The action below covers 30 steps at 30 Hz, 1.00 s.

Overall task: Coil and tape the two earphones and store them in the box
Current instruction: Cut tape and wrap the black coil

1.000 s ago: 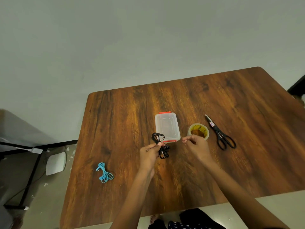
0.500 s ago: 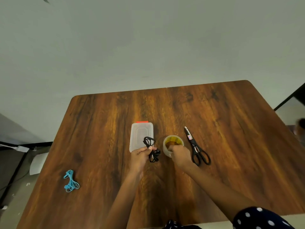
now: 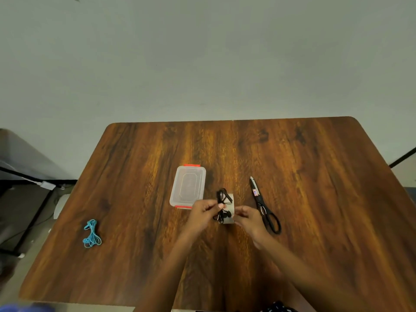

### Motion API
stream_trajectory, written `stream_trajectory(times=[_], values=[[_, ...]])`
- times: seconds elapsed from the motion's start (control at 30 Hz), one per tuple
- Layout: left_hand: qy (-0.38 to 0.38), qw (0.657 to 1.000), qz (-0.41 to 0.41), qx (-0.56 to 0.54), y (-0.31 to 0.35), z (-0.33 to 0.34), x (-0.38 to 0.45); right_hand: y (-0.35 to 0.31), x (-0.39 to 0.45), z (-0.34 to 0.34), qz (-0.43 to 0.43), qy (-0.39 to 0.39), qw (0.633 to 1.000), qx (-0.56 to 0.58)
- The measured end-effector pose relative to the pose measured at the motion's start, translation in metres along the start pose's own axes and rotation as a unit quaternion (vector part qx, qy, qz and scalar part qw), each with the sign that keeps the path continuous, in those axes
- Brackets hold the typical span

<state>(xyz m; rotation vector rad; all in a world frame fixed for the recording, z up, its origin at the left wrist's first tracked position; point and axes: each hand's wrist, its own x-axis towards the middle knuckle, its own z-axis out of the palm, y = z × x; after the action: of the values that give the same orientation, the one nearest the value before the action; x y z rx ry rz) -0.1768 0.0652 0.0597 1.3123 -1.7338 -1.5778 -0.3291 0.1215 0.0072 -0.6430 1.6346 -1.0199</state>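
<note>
Above the brown wooden table [image 3: 315, 199], left hand [image 3: 202, 213] pinching coiled black earphone [image 3: 222, 206], right hand [image 3: 249, 218] gripping pale tape roll [image 3: 229, 219] just behind it, clear lidded plastic box with red clips [image 3: 188, 186] beside, black scissors [image 3: 264, 207] right, coiled blue earphone [image 3: 91, 234] far left.

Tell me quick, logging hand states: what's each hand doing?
Left hand: pinches the black earphones.
Right hand: holds the tape roll.
</note>
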Motion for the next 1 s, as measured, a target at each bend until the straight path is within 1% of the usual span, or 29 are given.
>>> stream_trajectory(times=[0.07, 0.17, 0.2, 0.27, 0.33, 0.4, 0.47, 0.53, 0.67, 0.77, 0.83, 0.9, 1.0], values=[[-0.055, 0.992, 0.020, 0.116, -0.005, 0.003, 0.003, 0.000, 0.002, -0.001, 0.005, -0.008, 1.000, 0.013], [-0.093, 0.950, 0.079, 0.288, -0.010, 0.005, 0.013, -0.005, 0.005, -0.005, 0.003, -0.022, 0.999, 0.031], [-0.099, 0.935, 0.085, 0.330, -0.009, 0.006, 0.016, -0.007, 0.006, -0.007, -0.001, -0.019, 1.000, 0.019], [-0.099, 0.916, 0.070, 0.382, -0.007, 0.007, 0.018, -0.013, 0.013, -0.011, -0.027, 0.033, 0.997, -0.069], [-0.095, 0.905, 0.063, 0.411, -0.008, 0.007, 0.019, -0.022, 0.021, -0.015, -0.068, 0.095, 0.980, -0.160], [-0.097, 0.892, 0.073, 0.436, -0.009, 0.007, 0.020, -0.030, 0.032, -0.016, -0.098, 0.107, 0.970, -0.195], [-0.105, 0.879, 0.087, 0.456, -0.009, 0.007, 0.020, -0.038, 0.044, -0.016, -0.095, 0.076, 0.969, -0.213], [-0.110, 0.869, 0.099, 0.473, -0.010, 0.006, 0.022, -0.043, 0.054, -0.014, -0.070, 0.034, 0.972, -0.222], [-0.134, 0.852, 0.104, 0.496, -0.013, 0.006, 0.022, -0.047, 0.070, -0.011, -0.012, -0.021, 0.980, -0.197], [-0.146, 0.846, 0.097, 0.504, -0.015, 0.005, 0.022, -0.052, 0.076, -0.013, 0.037, -0.033, 0.986, -0.160], [-0.150, 0.844, 0.099, 0.506, -0.016, 0.005, 0.022, -0.055, 0.077, -0.015, 0.052, -0.027, 0.988, -0.144], [-0.152, 0.841, 0.104, 0.509, -0.017, 0.004, 0.021, -0.055, 0.079, -0.019, 0.054, -0.018, 0.989, -0.135], [-0.156, 0.838, 0.100, 0.513, -0.019, 0.004, 0.017, -0.054, 0.081, -0.023, 0.031, -0.047, 0.987, -0.152]])
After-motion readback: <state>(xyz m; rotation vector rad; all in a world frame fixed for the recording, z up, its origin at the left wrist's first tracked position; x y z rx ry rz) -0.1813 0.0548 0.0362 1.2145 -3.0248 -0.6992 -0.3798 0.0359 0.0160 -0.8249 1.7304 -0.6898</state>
